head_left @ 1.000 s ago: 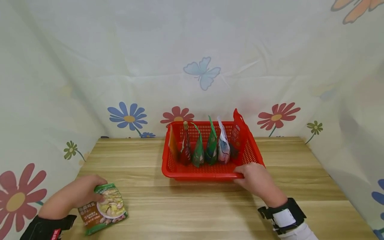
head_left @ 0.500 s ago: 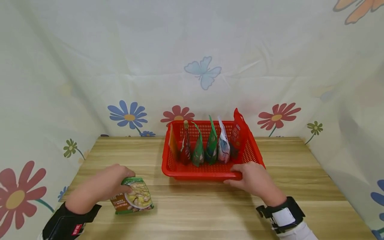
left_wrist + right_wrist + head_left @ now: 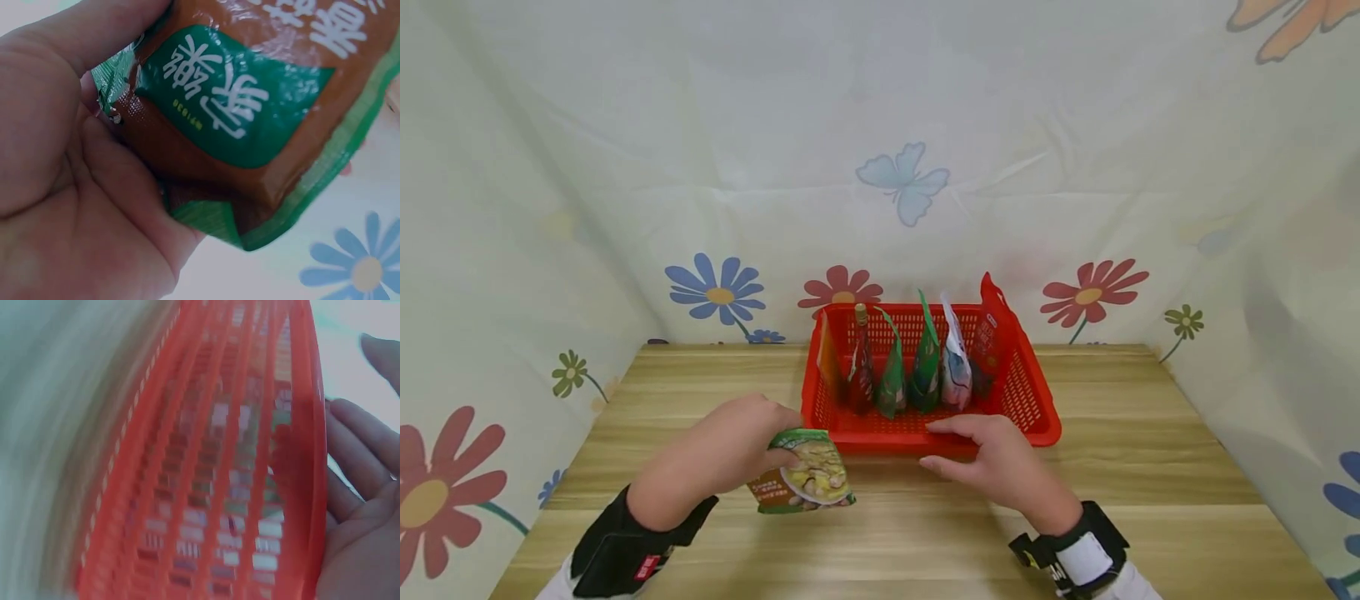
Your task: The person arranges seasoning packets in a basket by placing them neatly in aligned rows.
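My left hand [image 3: 733, 442] pinches a brown and green food packet [image 3: 816, 471] with a dish pictured on its front, held just in front of the basket's left corner. In the left wrist view the thumb lies across the packet's [image 3: 231, 100] brown face, with white lettering on a green patch. A red plastic basket [image 3: 880, 442] stands ahead. At its front rim is my right hand [image 3: 996, 458], index finger over the rim and thumb apart below. The right wrist view has the right hand [image 3: 365, 494] with loose fingers beside the basket's slotted wall [image 3: 212, 444].
Standing in a row inside the basket are an orange packet [image 3: 828, 354], a red bottle [image 3: 861, 371], green pouches [image 3: 892, 379], a white and pink pouch [image 3: 957, 371] and a tall red packet [image 3: 991, 333]. Beneath is a wooden table [image 3: 1150, 433]; a floral cloth [image 3: 1037, 167] hangs behind.
The left hand has carried the packet rightward and slightly forward, up to the basket's front left. My right hand has slid left along the front rim, its grip loosening.
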A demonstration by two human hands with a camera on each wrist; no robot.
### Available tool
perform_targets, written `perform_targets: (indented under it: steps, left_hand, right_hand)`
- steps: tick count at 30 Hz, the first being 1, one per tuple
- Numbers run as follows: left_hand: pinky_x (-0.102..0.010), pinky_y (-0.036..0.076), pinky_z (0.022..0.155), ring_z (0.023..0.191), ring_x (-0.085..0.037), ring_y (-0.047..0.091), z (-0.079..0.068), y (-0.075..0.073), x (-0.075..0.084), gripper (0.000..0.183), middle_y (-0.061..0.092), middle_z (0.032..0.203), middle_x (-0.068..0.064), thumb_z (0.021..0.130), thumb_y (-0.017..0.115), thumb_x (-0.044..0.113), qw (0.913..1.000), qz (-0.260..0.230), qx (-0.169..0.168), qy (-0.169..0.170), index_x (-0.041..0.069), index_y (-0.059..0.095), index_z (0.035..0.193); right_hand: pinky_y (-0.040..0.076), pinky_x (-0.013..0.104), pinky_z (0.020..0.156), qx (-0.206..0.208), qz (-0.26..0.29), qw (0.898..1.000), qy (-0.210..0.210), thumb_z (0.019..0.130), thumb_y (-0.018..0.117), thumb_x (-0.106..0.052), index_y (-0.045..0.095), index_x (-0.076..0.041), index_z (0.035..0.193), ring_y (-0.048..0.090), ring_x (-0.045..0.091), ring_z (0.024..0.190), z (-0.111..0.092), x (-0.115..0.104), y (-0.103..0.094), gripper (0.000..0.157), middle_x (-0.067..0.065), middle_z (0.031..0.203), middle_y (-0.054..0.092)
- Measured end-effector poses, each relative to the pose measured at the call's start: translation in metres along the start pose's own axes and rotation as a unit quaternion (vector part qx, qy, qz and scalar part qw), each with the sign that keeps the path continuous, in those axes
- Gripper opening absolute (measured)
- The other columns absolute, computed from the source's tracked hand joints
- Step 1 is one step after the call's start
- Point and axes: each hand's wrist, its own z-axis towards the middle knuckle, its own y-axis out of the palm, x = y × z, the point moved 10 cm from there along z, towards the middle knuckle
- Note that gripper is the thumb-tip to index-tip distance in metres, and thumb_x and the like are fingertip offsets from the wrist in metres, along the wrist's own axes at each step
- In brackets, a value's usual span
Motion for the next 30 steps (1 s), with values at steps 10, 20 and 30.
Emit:
perform_targets:
  steps: [10, 20, 30]
  left_hand:
    - [-0.028, 0.058, 0.076, 0.073, -0.007, 0.062, 0.027, -0.011, 0.046, 0.021, 0.071, 0.082, 0.009, 0.082, 0.087, 0.029, 0.9973, 0.014, 0.043, 0.058, 0.018, 0.073, 0.092]
    - [-0.026, 0.058, 0.078, 0.077, -0.006, 0.064, 0.044, -0.011, 0.076, 0.024, 0.074, 0.087, 0.01, 0.083, 0.086, 0.031, 0.9953, 0.002, 0.039, 0.088, 0.019, 0.076, 0.101]
    - [-0.035, 0.06, 0.089, 0.097, -0.016, 0.07, 0.044, -0.018, 0.077, 0.034, 0.077, 0.107, 0.002, 0.086, 0.084, 0.027, 0.9925, -0.035, 0.102, 0.058, 0.017, 0.072, 0.116]
  right_hand:
    - [0.059, 0.034, 0.096, 0.028, 0.186, 0.977, -0.099, 0.087, 0.083, -0.033, 0.072, -0.023, 0.127, 0.071, 0.012, 0.112, -0.002, -0.046, 0.021, 0.043, -0.005, 0.123, 0.075]
    - [0.062, 0.029, 0.079, -0.022, 0.321, 0.946, -0.021, 0.092, 0.077, -0.02, 0.072, -0.016, 0.117, 0.073, 0.008, 0.09, -0.002, -0.055, 0.051, 0.026, 0.001, 0.107, 0.078]
    - [0.062, 0.028, 0.073, 0.022, 0.295, 0.955, -0.005, 0.095, 0.074, -0.023, 0.073, -0.015, 0.117, 0.072, 0.006, 0.083, -0.001, -0.05, 0.043, 0.023, 0.0, 0.101, 0.078]
